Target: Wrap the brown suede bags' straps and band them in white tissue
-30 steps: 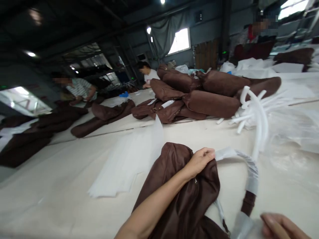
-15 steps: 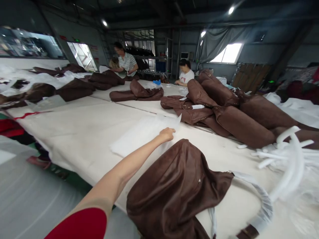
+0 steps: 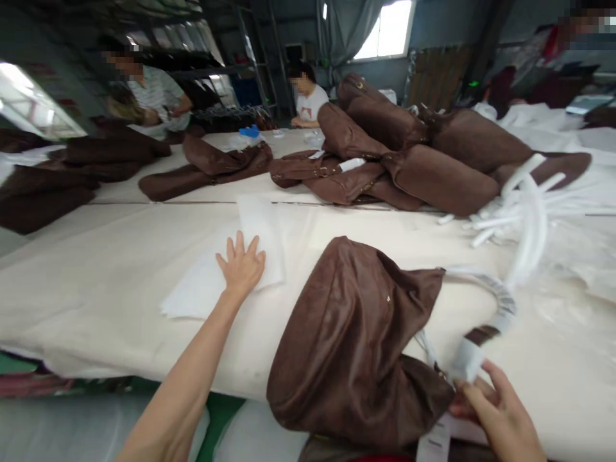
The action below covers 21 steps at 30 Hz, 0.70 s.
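My left hand (image 3: 242, 264) lies with its fingers spread on thin white sheets (image 3: 197, 282) on the cream-covered table (image 3: 115, 256). A slouchy brown bag (image 3: 337, 346) rests near the table's front edge, right of that hand. Its strap, wrapped in clear and white material (image 3: 503, 305), curves out to the right. At the strap's lower end, beside the bag's corner, my right hand (image 3: 486, 401) has its fingers closed on the white wrapping. A white tag (image 3: 433, 439) hangs just below the bag.
Brown bags (image 3: 447, 173) are piled across the table's far side, with more at the left (image 3: 110, 154). White foam tubes (image 3: 527, 212) and clear plastic (image 3: 577, 256) lie at the right. Two people (image 3: 158, 90) (image 3: 308, 96) are at the far side; another is partly visible at top right.
My left hand has moved left and its fingers have spread on the white sheets. My right hand has come into view at the strap end. The view has shifted right.
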Motion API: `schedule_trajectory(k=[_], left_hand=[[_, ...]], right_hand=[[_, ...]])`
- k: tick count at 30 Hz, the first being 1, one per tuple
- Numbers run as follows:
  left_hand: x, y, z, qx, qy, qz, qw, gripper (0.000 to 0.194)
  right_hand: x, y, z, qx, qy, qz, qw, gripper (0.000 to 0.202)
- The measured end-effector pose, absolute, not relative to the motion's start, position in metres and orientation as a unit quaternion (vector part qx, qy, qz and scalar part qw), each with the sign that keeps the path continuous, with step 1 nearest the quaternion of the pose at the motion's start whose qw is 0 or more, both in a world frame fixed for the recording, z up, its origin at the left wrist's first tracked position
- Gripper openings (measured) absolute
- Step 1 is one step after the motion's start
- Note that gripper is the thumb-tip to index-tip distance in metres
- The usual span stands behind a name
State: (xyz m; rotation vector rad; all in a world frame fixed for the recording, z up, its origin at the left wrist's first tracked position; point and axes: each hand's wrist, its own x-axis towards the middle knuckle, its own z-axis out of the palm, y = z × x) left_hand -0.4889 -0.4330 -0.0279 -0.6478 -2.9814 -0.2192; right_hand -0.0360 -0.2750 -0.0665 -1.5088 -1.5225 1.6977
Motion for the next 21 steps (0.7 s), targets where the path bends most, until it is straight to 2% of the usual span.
schedule_trajectory(k=[2,4,7,9,11,13,17,21], left_hand=[[-0.487,-0.435,-0.038,-0.237,-0.971,-0.037,0.001,0.057],[-0.487,-0.434,-0.040,-0.229,-0.973,-0.004,-0.035,0.058],[-0.483,-0.425,-0.031,-0.220,-0.976,0.008,-0.008,0.055],[-0.475,-0.416,-0.022,-0.244,-0.969,-0.029,0.032,0.055],[-0.465,-0.406,-0.017,-0.282,-0.953,-0.099,0.041,0.056],[-0.455,-0.396,-0.017,-0.322,-0.928,-0.186,0.006,0.056],[-0.439,-0.374,-0.023,-0.371,-0.854,-0.350,-0.106,0.065],[-0.427,-0.348,-0.024,-0.415,-0.786,-0.417,-0.187,0.072]], right_hand=[[-0.045,-0.257,-0.061,-0.549,-0.529,0.595,0.255,0.067],[-0.057,-0.229,-0.051,-0.515,-0.570,0.571,0.290,0.056],[-0.085,-0.173,-0.031,-0.420,-0.660,0.532,0.323,0.048],[-0.106,-0.133,-0.021,-0.354,-0.710,0.509,0.333,0.048],[-0.122,-0.101,-0.017,-0.400,-0.708,0.454,0.363,0.054],[-0.127,-0.087,-0.021,-0.454,-0.683,0.420,0.387,0.057],[-0.097,-0.122,-0.039,-0.469,-0.687,0.421,0.361,0.047],[-0.055,-0.205,-0.053,-0.459,-0.732,0.364,0.348,0.041]])
